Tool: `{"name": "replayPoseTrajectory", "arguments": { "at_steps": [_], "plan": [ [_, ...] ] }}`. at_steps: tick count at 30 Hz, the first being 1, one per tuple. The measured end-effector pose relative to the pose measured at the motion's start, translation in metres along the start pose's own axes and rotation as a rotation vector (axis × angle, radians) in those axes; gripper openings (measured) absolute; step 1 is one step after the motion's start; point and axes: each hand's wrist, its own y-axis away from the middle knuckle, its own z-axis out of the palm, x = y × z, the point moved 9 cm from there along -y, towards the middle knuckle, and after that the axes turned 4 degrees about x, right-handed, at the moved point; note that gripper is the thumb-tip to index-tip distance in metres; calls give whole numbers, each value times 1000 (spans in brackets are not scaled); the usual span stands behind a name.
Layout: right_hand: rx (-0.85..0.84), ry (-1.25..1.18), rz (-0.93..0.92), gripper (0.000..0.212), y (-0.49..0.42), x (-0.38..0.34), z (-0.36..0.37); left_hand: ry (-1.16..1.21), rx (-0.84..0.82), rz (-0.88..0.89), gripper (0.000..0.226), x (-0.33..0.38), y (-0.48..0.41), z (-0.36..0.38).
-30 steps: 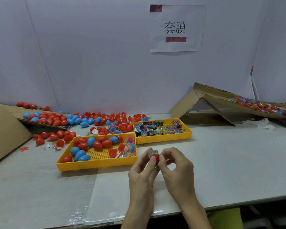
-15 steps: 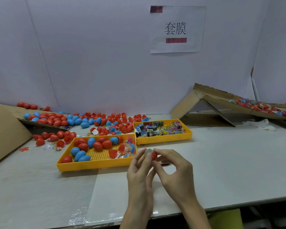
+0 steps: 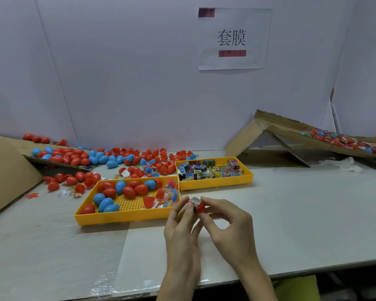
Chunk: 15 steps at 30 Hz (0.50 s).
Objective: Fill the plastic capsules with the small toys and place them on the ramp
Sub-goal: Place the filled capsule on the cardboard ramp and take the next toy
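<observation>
One red capsule half [image 3: 201, 207], small toy [image 3: 194, 200] seated in mouth, partly protruding. Held above tabletop [image 3: 291, 224], just before near yellow tray [image 3: 122, 218]. Toy side pinched by left grip [image 3: 180, 227], shell pinched by right grip [image 3: 228, 224]. Judged light, stiff, smooth, likely slippery; best taken at rounded end. Shell glossy; toy foil-wrapped, blocky. Ramp [image 3: 291, 137] well apart, rightward.

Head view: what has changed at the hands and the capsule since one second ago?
The red capsule half with the wrapped toy in it tipped slightly leftward. The left hand and right hand still pinch it; nothing was let go. The yellow trays and the ramp stayed put.
</observation>
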Motion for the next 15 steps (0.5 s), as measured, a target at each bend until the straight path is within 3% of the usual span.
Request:
{"name": "replayPoseTrajectory", "arguments": {
  "at_steps": [7, 12, 15],
  "plan": [
    [9, -13, 48, 37, -1, -2, -1, -99, 16, 82, 33, 6, 2, 2],
    [222, -73, 152, 42, -1, 9, -22, -307, 101, 292, 32, 20, 4, 1],
    [383, -86, 232, 44, 3, 19, -38, -551, -34, 431, 39, 34, 0, 25]
  ]
}}
